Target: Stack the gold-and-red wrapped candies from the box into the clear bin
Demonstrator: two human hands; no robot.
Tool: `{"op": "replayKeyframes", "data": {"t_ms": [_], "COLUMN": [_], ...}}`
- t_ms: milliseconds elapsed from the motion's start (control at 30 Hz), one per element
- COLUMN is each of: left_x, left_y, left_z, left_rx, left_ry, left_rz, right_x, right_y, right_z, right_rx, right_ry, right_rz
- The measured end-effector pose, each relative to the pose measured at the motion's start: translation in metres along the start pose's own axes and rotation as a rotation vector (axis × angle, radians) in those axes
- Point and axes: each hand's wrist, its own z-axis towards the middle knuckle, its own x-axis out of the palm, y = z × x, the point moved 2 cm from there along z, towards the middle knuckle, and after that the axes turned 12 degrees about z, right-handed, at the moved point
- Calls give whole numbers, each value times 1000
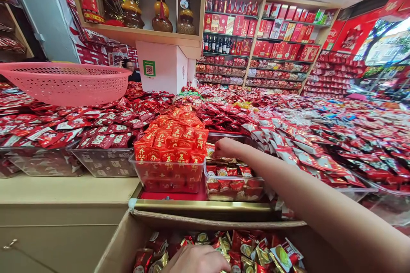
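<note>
My right hand (226,148) reaches into a clear plastic bin (235,183) partly filled with red and gold wrapped candies (237,171). Its fingers are curled in beside a wrapped candy (209,150) at the bin's left side; whether that one is gripped is hidden. Low in the view, my left hand (198,259) rests palm down on loose wrapped candies (248,249) inside an open cardboard box (118,243). The fingers of this hand dip out of sight. Several of these candies carry a yellow-green fruit picture.
Left of the bin stands another clear bin (173,177) heaped with orange-red packets (176,140). A pink basket (73,83) sits on packets at the left. More heaped bins spread rightward. A gold-edged counter rim (205,205) separates box and bins. Shelves (256,42) stand behind.
</note>
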Motion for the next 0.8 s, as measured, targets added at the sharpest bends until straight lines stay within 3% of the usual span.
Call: {"op": "replayKeyframes", "data": {"t_ms": [200, 333, 567, 800], "left_x": [0, 0, 5, 12], "left_y": [-1, -1, 3, 3], "left_z": [2, 2, -4, -1], "left_rx": [-53, -65, -69, -64], "left_ry": [106, 143, 133, 104], "left_rz": [16, 17, 5, 75], "right_x": [-14, -11, 5, 7], "right_y": [-27, -34, -19, -4], "right_z": [-10, -15, -13, -12], "right_rx": [112, 118, 15, 0], "right_ry": [-20, -9, 52, 120], "right_rz": [-42, -43, 5, -26]}}
